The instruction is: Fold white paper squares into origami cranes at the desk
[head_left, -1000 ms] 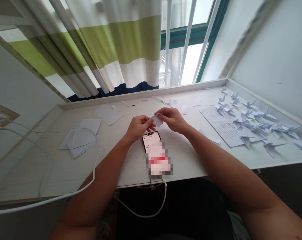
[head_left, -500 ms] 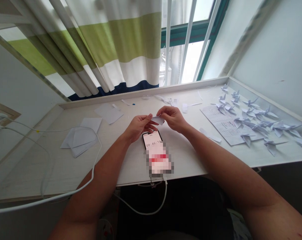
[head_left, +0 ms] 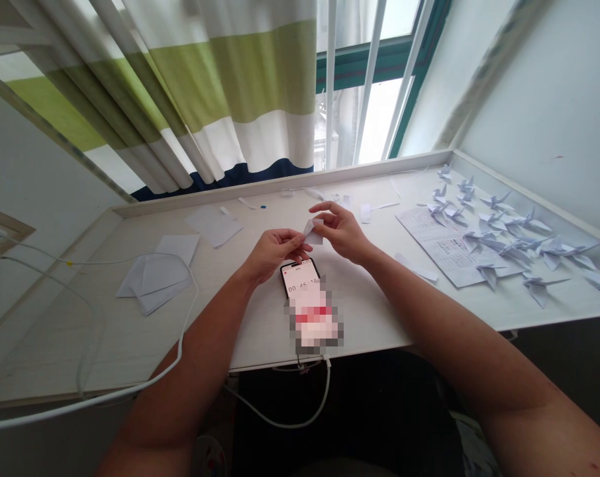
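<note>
A small folded piece of white paper (head_left: 314,232) is held up between my left hand (head_left: 275,255) and my right hand (head_left: 342,232), pinched by the fingertips of both. Below my left hand, a black smartphone (head_left: 299,278) lies on the white desk (head_left: 374,311) showing a running timer. A pixelated patch covers its lower part and the desk below it. Many folded paper cranes (head_left: 513,245) stand to the right, some on a printed sheet (head_left: 442,248).
A stack of white paper squares (head_left: 155,281) lies at the left, with a single sheet (head_left: 213,226) behind it. A white cable (head_left: 183,351) crosses the desk's left side. Paper scraps lie along the back edge, beneath a striped curtain and window.
The folded paper has turned more upright between my fingers, and my right hand's fingers have opened slightly around it. The phone's timer has advanced. The view has shifted slightly.
</note>
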Tool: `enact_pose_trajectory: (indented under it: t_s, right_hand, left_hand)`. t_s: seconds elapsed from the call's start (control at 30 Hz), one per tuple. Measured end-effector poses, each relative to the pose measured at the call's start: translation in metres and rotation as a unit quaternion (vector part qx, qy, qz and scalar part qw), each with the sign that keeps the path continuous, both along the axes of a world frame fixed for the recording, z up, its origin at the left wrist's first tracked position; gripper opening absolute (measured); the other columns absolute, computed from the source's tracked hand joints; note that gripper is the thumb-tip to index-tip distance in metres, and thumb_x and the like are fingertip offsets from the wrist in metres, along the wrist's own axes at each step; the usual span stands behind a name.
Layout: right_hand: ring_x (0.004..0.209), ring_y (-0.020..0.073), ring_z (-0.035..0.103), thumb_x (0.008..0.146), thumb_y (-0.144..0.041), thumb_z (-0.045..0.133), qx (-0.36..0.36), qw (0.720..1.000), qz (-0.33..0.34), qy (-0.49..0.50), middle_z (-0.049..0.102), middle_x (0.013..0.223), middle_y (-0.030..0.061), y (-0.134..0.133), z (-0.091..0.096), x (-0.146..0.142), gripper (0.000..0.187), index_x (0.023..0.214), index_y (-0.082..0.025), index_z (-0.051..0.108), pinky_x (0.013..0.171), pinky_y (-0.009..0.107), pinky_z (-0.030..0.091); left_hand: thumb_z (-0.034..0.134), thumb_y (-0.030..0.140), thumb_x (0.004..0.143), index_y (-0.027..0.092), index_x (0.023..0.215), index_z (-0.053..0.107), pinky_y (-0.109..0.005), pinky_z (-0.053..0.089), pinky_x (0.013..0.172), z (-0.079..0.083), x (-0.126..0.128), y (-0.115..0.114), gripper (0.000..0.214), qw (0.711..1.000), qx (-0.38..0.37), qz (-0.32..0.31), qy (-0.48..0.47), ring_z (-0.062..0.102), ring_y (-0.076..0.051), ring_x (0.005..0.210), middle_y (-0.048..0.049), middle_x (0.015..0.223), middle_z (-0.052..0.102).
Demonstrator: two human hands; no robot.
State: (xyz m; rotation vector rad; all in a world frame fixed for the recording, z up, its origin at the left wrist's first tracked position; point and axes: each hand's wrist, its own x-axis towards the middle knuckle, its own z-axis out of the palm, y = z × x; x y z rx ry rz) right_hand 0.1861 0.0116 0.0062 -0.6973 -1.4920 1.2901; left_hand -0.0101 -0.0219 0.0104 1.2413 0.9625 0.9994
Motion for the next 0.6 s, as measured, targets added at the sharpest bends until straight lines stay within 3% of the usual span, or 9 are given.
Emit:
enact_pose_trajectory:
  t_s: [0.2,0.43,0.6]
  right_hand:
    - [0.078,0.0156,0.065,0.085,-0.054,0.080,0.022,0.999,-0.030,0.000,0.071,0.086,0.0012,0.001,0.001,0.000,0.039,0.093,-0.022,0.058,0.074,0.034,0.055]
    - [0.081,0.0170,0.066,0.080,-0.057,0.084,0.054,0.997,-0.054,-0.004,0.071,0.085,0.0021,0.000,-0.001,-0.004,0.040,0.090,-0.021,0.070,0.076,0.035,0.058]
    - [0.078,0.0168,0.067,0.079,-0.056,0.085,0.051,0.998,-0.044,0.001,0.071,0.085,0.0023,0.000,-0.002,-0.005,0.039,0.088,-0.021,0.069,0.072,0.034,0.059]
  left_hand:
    - [0.085,0.057,0.079,0.012,0.091,0.077,-0.029,0.056,0.060,-0.002,0.005,0.000,0.047,0.992,0.103,0.066,0.035,0.070,-0.016,0.060,-0.0102,0.079,0.079]
    - [0.081,0.051,0.086,0.015,0.115,0.076,-0.028,0.057,0.061,-0.010,0.006,0.001,0.046,0.987,0.145,0.053,0.038,0.071,-0.015,0.062,-0.0064,0.078,0.080]
    - [0.080,0.050,0.086,0.016,0.108,0.077,-0.030,0.060,0.068,-0.009,0.007,0.000,0.040,0.983,0.163,0.053,0.059,0.078,-0.020,0.078,-0.0075,0.085,0.081]
